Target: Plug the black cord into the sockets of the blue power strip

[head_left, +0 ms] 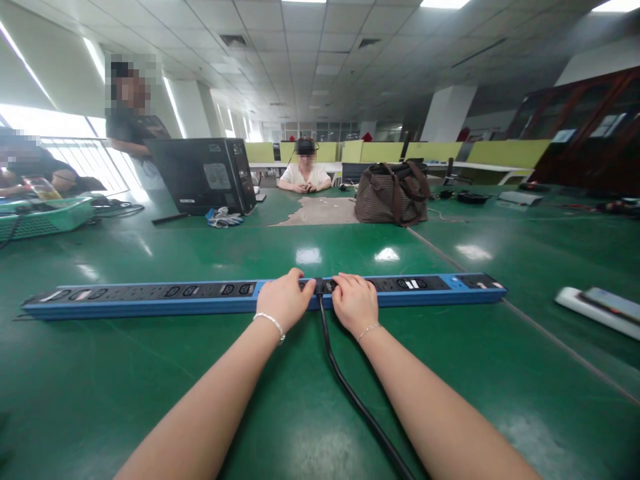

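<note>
A long blue power strip (190, 307) with black sockets lies crosswise on the green table. At its middle a black plug (319, 287) sits at the socket face, its thick power cord (340, 373) running down toward me. My left hand (285, 297) grips the strip just left of the plug, thumb tip close beside the plug. Just right of the plug, my right hand (356, 301) is closed over the strip with bent fingers. Both hands' far fingertips are partly hidden. Whether the plug is fully seated I cannot tell.
Beyond the strip stand a black computer case (200, 177), gloves (223, 218) and a brown bag (393, 193). A green basket (55, 217) is at left. On the right lies a white object (595, 310) with a phone-like slab. Several people are around the table (150, 387).
</note>
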Available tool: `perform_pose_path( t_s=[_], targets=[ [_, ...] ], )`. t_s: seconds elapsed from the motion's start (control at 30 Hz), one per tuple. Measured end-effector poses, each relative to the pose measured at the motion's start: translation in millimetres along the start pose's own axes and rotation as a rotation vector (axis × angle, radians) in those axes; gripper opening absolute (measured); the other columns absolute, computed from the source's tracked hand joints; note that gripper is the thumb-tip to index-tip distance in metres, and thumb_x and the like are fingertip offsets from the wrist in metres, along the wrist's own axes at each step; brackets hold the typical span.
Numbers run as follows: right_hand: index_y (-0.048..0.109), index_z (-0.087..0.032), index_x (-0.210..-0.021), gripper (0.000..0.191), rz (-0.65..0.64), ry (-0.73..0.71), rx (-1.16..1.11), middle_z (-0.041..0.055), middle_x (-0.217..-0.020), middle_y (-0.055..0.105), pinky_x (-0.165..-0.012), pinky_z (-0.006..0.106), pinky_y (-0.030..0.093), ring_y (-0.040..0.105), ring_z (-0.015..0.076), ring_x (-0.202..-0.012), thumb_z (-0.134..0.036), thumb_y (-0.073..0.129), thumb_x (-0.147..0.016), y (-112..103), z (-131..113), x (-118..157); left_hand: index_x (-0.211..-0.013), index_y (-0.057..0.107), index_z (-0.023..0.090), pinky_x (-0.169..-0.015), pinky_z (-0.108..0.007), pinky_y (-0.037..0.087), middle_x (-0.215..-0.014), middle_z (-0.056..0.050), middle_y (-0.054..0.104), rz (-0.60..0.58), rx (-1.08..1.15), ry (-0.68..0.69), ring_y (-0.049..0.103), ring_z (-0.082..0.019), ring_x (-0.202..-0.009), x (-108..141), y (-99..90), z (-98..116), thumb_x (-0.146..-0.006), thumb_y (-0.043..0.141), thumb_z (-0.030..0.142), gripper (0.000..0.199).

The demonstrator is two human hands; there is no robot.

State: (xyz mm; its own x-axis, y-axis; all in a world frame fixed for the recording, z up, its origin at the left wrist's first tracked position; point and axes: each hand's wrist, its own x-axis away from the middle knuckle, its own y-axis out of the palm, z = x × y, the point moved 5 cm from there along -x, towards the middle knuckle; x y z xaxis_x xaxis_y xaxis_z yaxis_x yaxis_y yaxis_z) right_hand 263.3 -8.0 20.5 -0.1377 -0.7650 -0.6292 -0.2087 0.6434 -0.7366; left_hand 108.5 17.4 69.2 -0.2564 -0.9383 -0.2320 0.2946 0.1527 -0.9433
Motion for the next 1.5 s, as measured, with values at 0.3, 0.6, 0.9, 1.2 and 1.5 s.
perform_pose_path(
  t_s=[0.3,0.6,0.9,1.2,1.5],
  targets=[
    [0.067,-0.024,-0.098,0.028,-0.011,0.028,-0.047,0.0016,-0.111,0.066,-0.089,0.034,0.030,0.053,0.0179,-0.105,-0.021,0.043,-0.085,0.1,1.7,-1.7,-0.098,0.060,0.011,-0.077,-0.037,0.048,-0.095,-0.019,0.068,-0.173,-0.176,-0.030,0.065,-0.026,-0.093,-20.7,12.7,56.5,-0.082,0.038,0.024,0.030],
    [0.067,-0.025,-0.099,0.028,-0.058,0.043,-0.039,0.0003,-0.113,0.066,-0.090,0.034,0.030,0.052,0.0177,-0.106,-0.023,0.043,-0.086,-1.1,1.0,-2.4,-0.099,0.060,0.010,-0.079,-0.032,0.048,-0.101,-0.020,0.067,-0.173,-0.159,-0.061,0.064,-0.023,-0.096,-24.3,17.1,59.5,-0.081,0.041,0.021,0.029],
    [0.066,-0.027,-0.100,0.028,-0.133,0.066,-0.036,0.0009,-0.117,0.064,-0.089,0.035,0.029,0.050,0.0177,-0.110,-0.024,0.042,-0.087,-2.3,-0.4,-3.3,-0.103,0.055,0.008,-0.077,-0.032,0.049,-0.098,-0.019,0.067,-0.177,-0.131,-0.121,0.065,-0.023,-0.094,-15.0,23.7,66.3,-0.085,0.039,0.026,0.030],
    [0.066,-0.027,-0.104,0.030,-0.124,0.035,-0.045,-0.0012,-0.120,0.062,-0.093,0.035,0.028,0.049,0.0174,-0.115,-0.023,0.041,-0.087,-1.9,-0.2,-2.9,-0.099,0.056,0.010,-0.078,-0.033,0.049,-0.101,-0.020,0.066,-0.188,-0.083,-0.091,0.065,-0.024,-0.094,-24.4,24.8,58.9,-0.081,0.041,0.021,0.026],
    [0.065,-0.031,-0.105,0.028,-0.090,0.018,-0.013,-0.0017,-0.120,0.062,-0.098,0.042,0.022,0.048,0.0201,-0.114,-0.032,0.043,-0.087,-2.6,-4.1,-2.3,-0.100,0.051,0.012,-0.075,-0.036,0.049,-0.091,-0.018,0.068,-0.087,-0.041,-0.129,0.066,-0.026,-0.089,-14.2,27.1,46.6,-0.086,0.034,0.032,0.030]
  ],
)
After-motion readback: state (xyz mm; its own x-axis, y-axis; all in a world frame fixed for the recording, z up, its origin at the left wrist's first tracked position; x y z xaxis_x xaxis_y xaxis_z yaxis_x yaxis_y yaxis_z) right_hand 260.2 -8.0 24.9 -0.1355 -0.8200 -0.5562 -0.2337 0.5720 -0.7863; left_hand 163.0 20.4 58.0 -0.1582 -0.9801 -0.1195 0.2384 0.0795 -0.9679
